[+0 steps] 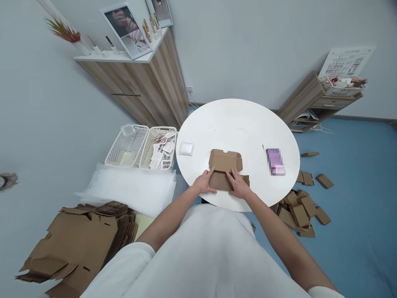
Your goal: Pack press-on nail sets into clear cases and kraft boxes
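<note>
A brown cardboard box (225, 160), partly folded, lies near the front edge of the white round table. Its lid panel stands out toward the far side, and a flap sticks out at its right end. My left hand (204, 182) grips the box's left side, fingers at the fold and thumb lower down near the front edge. On the right part of the box, my right hand (238, 185) holds it with fingers at the fold line and thumb at the front. The palms hide parts of both ends.
On the white table (238, 124) lie a small white packet (186, 149) and a purple, blurred object (275, 161). Left of it are two white baskets (141, 155), translucent sheets (130, 182) and stacked flat cardboard (77, 236). Several folded boxes (300, 214) cover the floor at right.
</note>
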The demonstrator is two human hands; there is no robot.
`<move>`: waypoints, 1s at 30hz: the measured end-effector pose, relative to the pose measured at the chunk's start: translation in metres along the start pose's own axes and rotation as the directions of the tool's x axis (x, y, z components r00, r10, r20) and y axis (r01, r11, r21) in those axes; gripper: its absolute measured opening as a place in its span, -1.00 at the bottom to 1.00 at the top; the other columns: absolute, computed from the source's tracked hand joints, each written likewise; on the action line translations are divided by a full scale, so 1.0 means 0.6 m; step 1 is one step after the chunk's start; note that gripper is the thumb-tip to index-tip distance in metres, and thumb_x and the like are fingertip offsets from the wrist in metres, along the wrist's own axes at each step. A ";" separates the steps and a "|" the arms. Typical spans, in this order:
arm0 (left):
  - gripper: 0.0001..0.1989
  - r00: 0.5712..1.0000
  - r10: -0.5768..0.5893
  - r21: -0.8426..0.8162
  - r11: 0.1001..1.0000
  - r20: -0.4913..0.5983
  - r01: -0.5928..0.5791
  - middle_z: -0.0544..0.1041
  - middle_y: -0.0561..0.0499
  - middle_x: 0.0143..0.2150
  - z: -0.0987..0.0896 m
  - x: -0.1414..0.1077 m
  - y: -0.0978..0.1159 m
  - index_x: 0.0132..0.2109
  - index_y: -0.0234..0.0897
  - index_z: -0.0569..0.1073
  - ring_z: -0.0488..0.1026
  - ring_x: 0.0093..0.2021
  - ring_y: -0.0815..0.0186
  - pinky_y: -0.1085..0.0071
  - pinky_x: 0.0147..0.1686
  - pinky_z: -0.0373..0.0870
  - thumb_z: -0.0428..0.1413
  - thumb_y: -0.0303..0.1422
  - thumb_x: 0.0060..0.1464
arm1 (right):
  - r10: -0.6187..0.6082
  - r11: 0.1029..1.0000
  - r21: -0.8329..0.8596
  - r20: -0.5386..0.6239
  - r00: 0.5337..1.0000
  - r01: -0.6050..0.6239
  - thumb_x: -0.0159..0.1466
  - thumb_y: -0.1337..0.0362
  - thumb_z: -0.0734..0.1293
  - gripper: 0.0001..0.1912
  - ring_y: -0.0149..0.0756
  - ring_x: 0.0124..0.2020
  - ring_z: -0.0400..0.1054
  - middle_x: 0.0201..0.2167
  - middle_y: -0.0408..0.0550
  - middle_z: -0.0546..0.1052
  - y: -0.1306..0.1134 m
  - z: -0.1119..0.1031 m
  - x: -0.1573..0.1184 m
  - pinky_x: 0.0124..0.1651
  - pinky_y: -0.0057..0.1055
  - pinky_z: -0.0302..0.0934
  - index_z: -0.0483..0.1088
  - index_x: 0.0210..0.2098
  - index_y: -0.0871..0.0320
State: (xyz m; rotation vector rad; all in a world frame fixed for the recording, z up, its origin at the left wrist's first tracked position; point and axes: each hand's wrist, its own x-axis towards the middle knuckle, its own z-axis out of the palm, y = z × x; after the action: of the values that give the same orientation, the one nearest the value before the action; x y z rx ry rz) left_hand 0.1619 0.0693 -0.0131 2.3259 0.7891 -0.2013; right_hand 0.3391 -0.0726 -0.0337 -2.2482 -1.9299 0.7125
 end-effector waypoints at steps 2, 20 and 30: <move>0.16 0.998 -0.019 0.056 0.998 0.061 0.015 0.24 -0.10 -0.02 -0.002 0.005 -0.004 0.24 -0.13 -0.20 0.35 -0.11 0.11 0.35 -0.22 0.28 0.27 -0.07 -0.47 | -0.013 1.000 0.006 -0.010 1.000 0.013 -0.07 0.14 0.38 0.07 -0.01 0.26 -0.47 0.27 0.11 -0.34 -0.009 -0.003 -0.002 0.19 -0.09 -0.25 -0.36 0.23 0.12; 0.14 0.996 -0.010 0.047 0.999 0.094 0.006 0.24 -0.14 -0.04 0.017 0.010 -0.004 0.24 -0.14 -0.24 0.36 -0.16 0.10 0.39 -0.33 0.26 0.22 0.02 -0.40 | 0.628 0.451 0.825 -0.022 0.778 -0.341 0.05 0.11 0.25 -0.47 -0.35 -0.32 0.31 -0.09 0.00 0.38 -0.021 0.006 -0.073 -0.21 -0.33 0.23 0.22 0.01 0.13; 0.13 0.994 -0.043 0.041 0.998 0.105 0.039 0.23 -0.14 -0.02 0.031 0.006 0.011 0.24 -0.11 -0.25 0.38 -0.18 0.11 0.39 -0.35 0.25 0.21 0.01 -0.39 | 0.716 0.560 0.625 -0.036 0.697 -0.543 0.03 0.16 0.23 -0.71 -0.34 -0.39 0.29 -0.36 -0.11 0.43 0.001 0.001 -0.042 -0.36 -0.41 0.13 0.28 -0.25 0.11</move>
State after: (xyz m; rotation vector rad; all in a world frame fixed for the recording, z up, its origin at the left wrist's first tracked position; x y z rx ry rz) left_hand 0.1701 0.0552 -0.0248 2.3158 0.7870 -0.3584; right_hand 0.3370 -0.0967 -0.0270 -2.4019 -0.5616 0.8165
